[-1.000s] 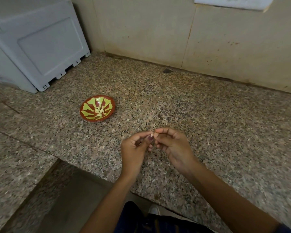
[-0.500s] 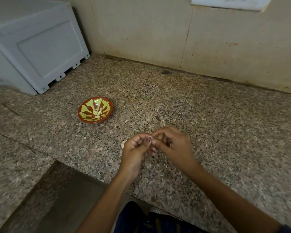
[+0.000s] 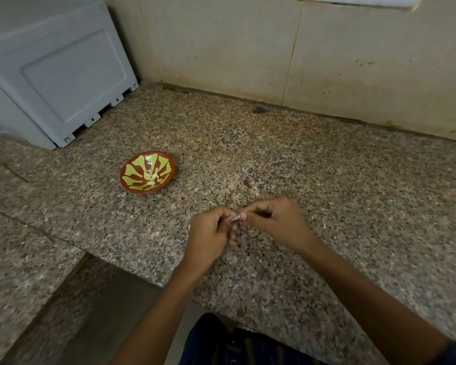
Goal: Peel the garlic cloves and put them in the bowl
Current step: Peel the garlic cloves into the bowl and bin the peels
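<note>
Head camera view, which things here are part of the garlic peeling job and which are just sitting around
Part of the job:
garlic clove, pinched between both hands
left hand
right hand
bowl, with peeled cloves inside
counter, under it all

Just sitting around:
grey appliance at the back left
dark speck by the wall

No readable text, label, brand or number shows anywhere.

Both hands' fingers [image 3: 244, 216] pinch a garlic clove [image 3: 236, 216] — bowl [image 3: 147, 175] left.
</note>
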